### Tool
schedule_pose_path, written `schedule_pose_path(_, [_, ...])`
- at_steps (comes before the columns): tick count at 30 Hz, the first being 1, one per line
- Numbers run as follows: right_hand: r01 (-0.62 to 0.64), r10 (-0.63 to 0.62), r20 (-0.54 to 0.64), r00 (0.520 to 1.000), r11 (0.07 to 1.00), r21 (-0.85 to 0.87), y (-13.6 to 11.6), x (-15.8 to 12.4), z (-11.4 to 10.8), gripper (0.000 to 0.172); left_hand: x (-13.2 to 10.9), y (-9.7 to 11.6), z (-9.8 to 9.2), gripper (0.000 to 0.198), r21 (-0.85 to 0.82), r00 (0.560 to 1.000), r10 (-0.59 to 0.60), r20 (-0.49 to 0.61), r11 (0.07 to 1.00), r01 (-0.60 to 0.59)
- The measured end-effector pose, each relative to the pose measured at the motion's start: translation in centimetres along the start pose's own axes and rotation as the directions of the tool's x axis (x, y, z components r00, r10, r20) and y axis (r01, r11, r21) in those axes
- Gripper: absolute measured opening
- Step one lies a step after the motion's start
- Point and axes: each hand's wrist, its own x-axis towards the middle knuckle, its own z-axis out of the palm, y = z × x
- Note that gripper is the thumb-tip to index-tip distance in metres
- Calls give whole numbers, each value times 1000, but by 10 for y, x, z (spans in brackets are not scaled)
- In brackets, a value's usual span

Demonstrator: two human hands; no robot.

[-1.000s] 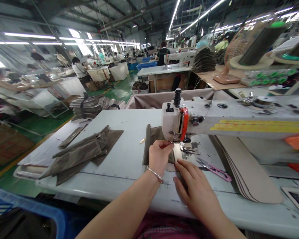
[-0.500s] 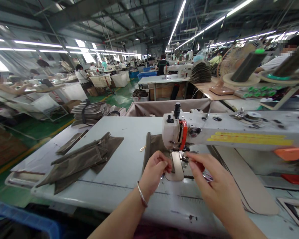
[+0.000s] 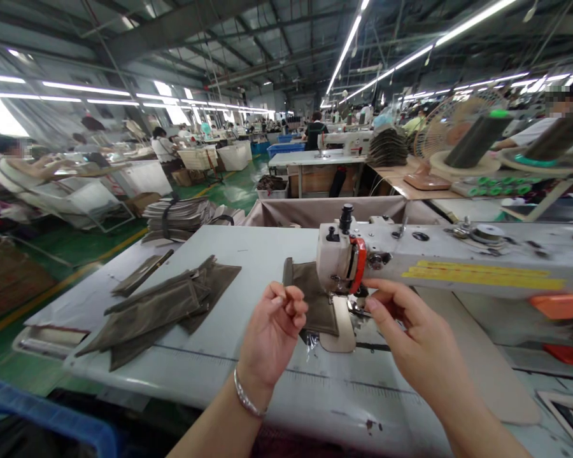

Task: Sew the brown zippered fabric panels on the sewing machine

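Note:
A white sewing machine [image 3: 458, 254] with a red guard reaches in from the right over a pale table. Under its head lie a dark brown fabric piece [image 3: 312, 296] and a beige card-like piece [image 3: 340, 331]. My left hand [image 3: 272, 331], a bracelet at its wrist, is raised palm up just left of the fabric, fingers curled; what they hold, if anything, is too small to tell. My right hand [image 3: 415, 331] is by the needle area, thumb and index finger pinched close to the presser foot; anything between them cannot be made out.
Brown fabric pieces [image 3: 155, 312] lie in a loose pile on the table's left. Behind them is a strapped grey stack [image 3: 179, 216]. Large beige panels [image 3: 496, 369] rest at the right. A blue basket [image 3: 42, 413] stands at the lower left; thread cones [image 3: 480, 140] are at the upper right.
My left hand has moved left and up off the beige piece, turning palm up. My right hand remains near the needle. The view has shifted slightly.

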Motion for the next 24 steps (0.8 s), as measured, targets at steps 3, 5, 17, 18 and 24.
schedule_pose_path(3, [-13, 13, 0, 1000, 1000, 5, 3, -5, -1, 30, 3, 2, 0, 12, 72, 994, -86, 67, 994, 81])
schedule_pose_path(5, [-21, 21, 0, 1000, 1000, 2, 5, -10, -1, 31, 1, 0, -2, 8, 350, 991, -112, 67, 933, 82])
schedule_pose_path(17, [-287, 229, 201, 953, 894, 345, 3, -31, 33, 38, -26, -3, 1, 8, 630, 707, -438, 555, -334, -701])
schedule_pose_path(18, [-360, 274, 247, 930, 821, 443, 1, -31, 36, 40, -32, -12, -3, 3, 584, 646, -509, 569, -302, -753])
schedule_pose_path(24, [-566, 418, 414, 809, 363, 740, 9, -29, 60, 36, -80, -64, -34, 10, 670, 467, -787, 403, -94, -736])
